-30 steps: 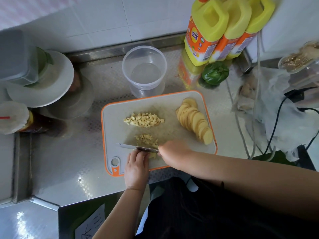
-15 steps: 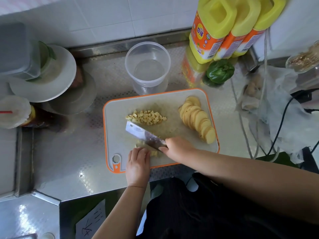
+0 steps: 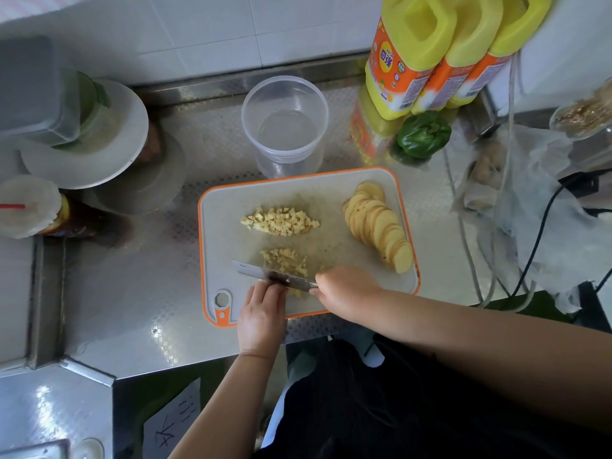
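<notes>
A grey cutting board with an orange rim lies on the steel counter. On it are a pile of diced potato, a smaller heap of fresh dice and a fanned row of potato slices. My right hand grips the handle of a knife whose blade lies down across the near part of the board. My left hand rests its fingers on potato strips just behind the blade; those strips are mostly hidden.
A clear plastic tub stands behind the board. Yellow oil bottles and a green pepper are at the back right. White plates and a drink cup stand left. Cables and a plastic bag lie right.
The knife was lifted and angled over the board half a second ago; now it is down again, flat across the strips under my left fingers. More small dice lie beyond the blade.
</notes>
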A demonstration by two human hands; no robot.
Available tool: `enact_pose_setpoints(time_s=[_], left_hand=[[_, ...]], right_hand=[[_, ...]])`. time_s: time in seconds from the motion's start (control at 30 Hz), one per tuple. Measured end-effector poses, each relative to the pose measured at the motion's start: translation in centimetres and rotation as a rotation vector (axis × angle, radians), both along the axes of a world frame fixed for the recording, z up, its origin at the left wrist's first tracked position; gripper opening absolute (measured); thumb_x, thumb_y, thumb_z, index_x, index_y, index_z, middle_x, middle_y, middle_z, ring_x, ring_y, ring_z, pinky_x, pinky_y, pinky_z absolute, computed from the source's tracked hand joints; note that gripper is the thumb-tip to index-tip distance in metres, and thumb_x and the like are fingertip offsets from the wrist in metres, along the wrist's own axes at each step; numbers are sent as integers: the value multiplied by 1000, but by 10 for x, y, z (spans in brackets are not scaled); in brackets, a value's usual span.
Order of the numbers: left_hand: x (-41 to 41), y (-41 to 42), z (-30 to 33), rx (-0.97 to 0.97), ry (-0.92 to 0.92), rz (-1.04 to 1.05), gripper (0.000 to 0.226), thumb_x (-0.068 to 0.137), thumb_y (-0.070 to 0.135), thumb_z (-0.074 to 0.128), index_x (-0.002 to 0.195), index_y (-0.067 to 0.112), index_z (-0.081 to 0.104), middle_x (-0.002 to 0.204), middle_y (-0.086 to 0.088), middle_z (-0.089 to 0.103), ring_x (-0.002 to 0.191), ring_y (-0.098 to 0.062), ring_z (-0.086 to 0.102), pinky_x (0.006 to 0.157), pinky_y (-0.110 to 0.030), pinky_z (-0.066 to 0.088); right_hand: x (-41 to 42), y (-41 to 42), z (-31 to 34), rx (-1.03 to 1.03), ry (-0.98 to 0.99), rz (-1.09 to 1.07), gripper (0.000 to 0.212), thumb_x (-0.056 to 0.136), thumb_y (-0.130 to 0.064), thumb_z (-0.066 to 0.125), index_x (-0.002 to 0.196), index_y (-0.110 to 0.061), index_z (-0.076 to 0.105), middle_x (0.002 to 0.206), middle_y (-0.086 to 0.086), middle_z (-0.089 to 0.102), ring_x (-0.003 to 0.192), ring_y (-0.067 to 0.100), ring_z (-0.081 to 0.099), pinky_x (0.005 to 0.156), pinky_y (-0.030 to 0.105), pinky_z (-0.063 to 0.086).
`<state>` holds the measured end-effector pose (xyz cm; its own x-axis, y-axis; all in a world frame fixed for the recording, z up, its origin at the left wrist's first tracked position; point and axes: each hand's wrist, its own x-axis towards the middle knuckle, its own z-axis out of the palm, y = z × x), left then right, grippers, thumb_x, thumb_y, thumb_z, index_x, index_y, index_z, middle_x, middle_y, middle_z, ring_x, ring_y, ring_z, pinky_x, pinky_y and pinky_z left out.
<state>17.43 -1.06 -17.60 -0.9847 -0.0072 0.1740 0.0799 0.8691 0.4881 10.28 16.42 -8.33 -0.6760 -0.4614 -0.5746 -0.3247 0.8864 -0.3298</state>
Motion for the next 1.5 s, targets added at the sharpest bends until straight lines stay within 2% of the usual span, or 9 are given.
enact_pose_setpoints(time_s=[0.27,0.4,0.67,0.8,0.97,1.07,1.17,1.4,1.5], left_hand=[[0,1,-3,4,35,5,25,91,17,51,87,4,73,91,-9,66,84,-22,51,59,-35,53],[1,2,-4,21,20,30,25,92,18,52,87,5,72,91,-9,66,84,-23,54,59,-35,53],[-4,-2,3,-21,80,-64,7,82,3,67,87,3,72,89,-12,66,79,-30,63,63,-36,58],[0,-1,7,51,17,1,27,92,23,53,86,4,71,91,-10,64,80,-29,61,61,-34,52],[5,-3,9,4,25,32,21,91,20,57,87,5,71,89,-9,66,79,-28,58,61,-35,52],[2,-2,10,-37,21,29,3,84,6,72,85,4,71,84,-9,67,76,-29,60,58,-35,53],[1,-2,12,-40,-8,28,15,74,-2,82,83,3,70,83,-10,67,74,-31,61,56,-35,54],[0,0,11,-34,-4,32,18,70,-4,83,82,4,72,81,-9,68,72,-31,63,54,-34,54],[1,-1,8,-28,13,31,5,80,1,76,82,5,72,81,-9,67,73,-30,61,55,-34,52]], right_hand=[[1,-12,-10,92,-44,12,26,103,-24,39,98,-7,58,69,-1,42,66,21,47,48,28,26],[6,-15,-12,104,-30,-27,29,103,-26,38,108,-6,59,82,5,52,72,24,50,61,30,36],[-14,0,-15,-31,-204,-276,38,96,-47,47,75,-16,43,69,-4,42,64,16,43,51,28,27],[-4,3,-9,11,-30,-176,35,100,-45,39,82,-14,43,65,-4,39,69,20,46,47,27,23],[6,2,3,24,84,-13,31,103,-39,34,83,-15,40,62,-4,36,54,13,38,45,27,21],[5,1,7,23,67,23,31,103,-35,35,82,-13,42,63,-4,36,52,10,32,45,27,19],[4,-2,7,45,29,37,31,103,-33,35,83,-12,46,65,-3,39,54,12,35,45,28,21],[5,-9,0,80,-14,31,33,104,-30,35,100,-8,58,77,2,48,70,21,47,57,30,32],[10,-13,-7,98,-23,3,28,103,-24,38,101,-7,61,69,1,44,67,21,47,50,28,29]])
